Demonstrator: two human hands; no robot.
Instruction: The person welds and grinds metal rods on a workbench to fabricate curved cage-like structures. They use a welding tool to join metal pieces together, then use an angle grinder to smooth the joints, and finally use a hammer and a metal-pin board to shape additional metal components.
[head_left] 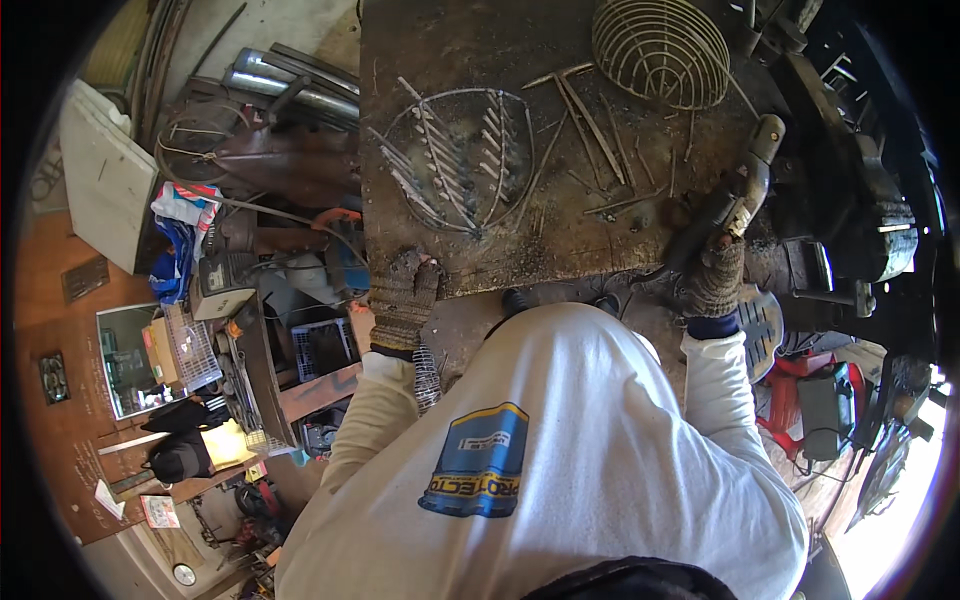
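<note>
Think of a clock laid over the view, with twelve at the top. The right hand (pixel 716 275), in a knitted glove, is at three o'clock, and it looks curled around the near end of a long metal tool (pixel 752 180). The tool points up toward two o'clock, at the side of the table (pixel 520 262). It looks hard and a bit heavy, so the best place to hold it is likely the near end, with the whole hand, away from the shiny tip. The left hand (pixel 402 292), gloved too, is at nine o'clock by the table's near edge. I can't tell if its fingers are spread or pinching something. The wire frame (pixel 440 150) lies flat on the table at twelve o'clock, with no hand on it. It looks stiff and quite light, and the short rods on it could poke. I would pick it up by the smooth outside wire, using two hands so it doesn't tip. Loose thin sticks (pixel 592 130) of metal lie near one o'clock, and they could roll. Farther out at one o'clock is a round wire basket (pixel 662 52), which looks springy, with a rim that's good to grab.
</note>
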